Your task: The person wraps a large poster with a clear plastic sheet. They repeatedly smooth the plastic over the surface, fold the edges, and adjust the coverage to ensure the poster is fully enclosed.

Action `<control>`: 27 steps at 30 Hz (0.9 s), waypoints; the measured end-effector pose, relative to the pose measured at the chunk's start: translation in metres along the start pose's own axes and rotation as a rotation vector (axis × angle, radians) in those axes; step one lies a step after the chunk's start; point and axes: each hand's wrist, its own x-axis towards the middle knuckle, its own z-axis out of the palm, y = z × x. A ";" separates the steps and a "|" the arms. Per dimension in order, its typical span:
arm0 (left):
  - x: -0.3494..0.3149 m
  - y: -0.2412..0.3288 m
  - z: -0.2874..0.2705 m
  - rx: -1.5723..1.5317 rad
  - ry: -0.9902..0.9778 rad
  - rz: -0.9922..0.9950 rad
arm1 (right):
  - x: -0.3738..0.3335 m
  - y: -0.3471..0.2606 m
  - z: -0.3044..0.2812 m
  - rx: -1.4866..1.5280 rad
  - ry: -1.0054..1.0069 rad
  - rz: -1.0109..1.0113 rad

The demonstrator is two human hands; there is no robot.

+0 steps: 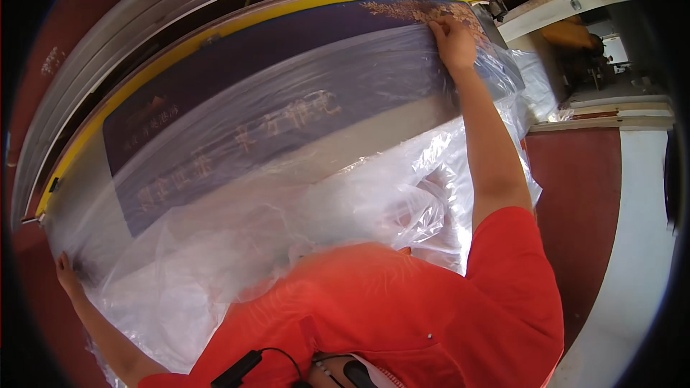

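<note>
A large sheet of clear plastic film (237,244) lies over a wide panel (295,20) with a dark purple printed area, pale lettering and a golden floral pattern at the far right. My right hand (454,44) reaches out to that corner, fingers closed on the film's far edge. At the lower left, my left hand (67,273) is at the panel's left end with its fingers bent together, seemingly on the film's edge; its grip is small in view. Between the hands the film is stretched smooth over the print, and it bunches in loose folds near my body.
A yellow strip (208,34) edges the panel's far side, with small dark clips. Beyond it runs a curved-looking metal rail (93,50). At the right stand a white frame (564,0), a dark opening with machinery (593,50), and a red and white surface (575,201).
</note>
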 end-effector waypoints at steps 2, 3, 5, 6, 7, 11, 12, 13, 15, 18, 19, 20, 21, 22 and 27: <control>0.018 -0.036 -0.037 -0.081 0.076 -0.058 | 0.009 -0.007 -0.002 -0.333 0.255 -0.372; 0.029 -0.026 -0.035 -0.098 0.109 -0.070 | 0.010 -0.008 -0.005 -0.532 0.382 -0.543; 0.048 0.021 -0.018 -0.144 0.170 -0.101 | 0.017 0.002 -0.020 0.126 0.020 -0.154; 0.034 0.093 0.015 -0.151 0.276 -0.086 | 0.019 0.010 -0.025 0.439 -0.156 0.061; 0.036 0.077 0.001 -0.011 0.372 -0.040 | 0.021 -0.003 -0.025 0.861 -0.147 0.260; 0.078 0.019 0.031 0.113 0.511 0.019 | 0.022 -0.007 -0.005 0.323 -0.052 0.099; 0.089 0.018 0.045 0.036 0.506 -0.001 | 0.031 0.003 0.000 0.239 0.002 0.055; 0.103 0.019 0.056 0.011 0.493 -0.008 | 0.043 0.008 0.009 0.230 0.038 0.064; 0.134 0.031 0.073 0.086 0.440 0.011 | 0.078 0.019 0.025 0.207 0.113 0.074; 0.167 0.037 0.088 0.305 0.355 0.028 | 0.103 0.017 0.040 0.198 0.011 0.176; 0.172 0.033 0.090 0.406 0.327 0.029 | 0.103 0.006 0.045 0.193 -0.007 0.193; 0.177 0.028 0.087 0.518 0.296 0.043 | 0.091 -0.006 0.043 0.245 0.044 0.351; 0.179 0.023 0.087 0.648 0.265 0.063 | 0.092 -0.005 0.049 0.249 0.067 0.351; 0.186 0.021 0.086 0.793 0.237 0.106 | 0.091 0.004 0.050 0.253 0.098 0.359; 0.191 -0.005 0.074 1.504 0.186 0.418 | 0.077 0.000 0.051 0.157 0.127 0.412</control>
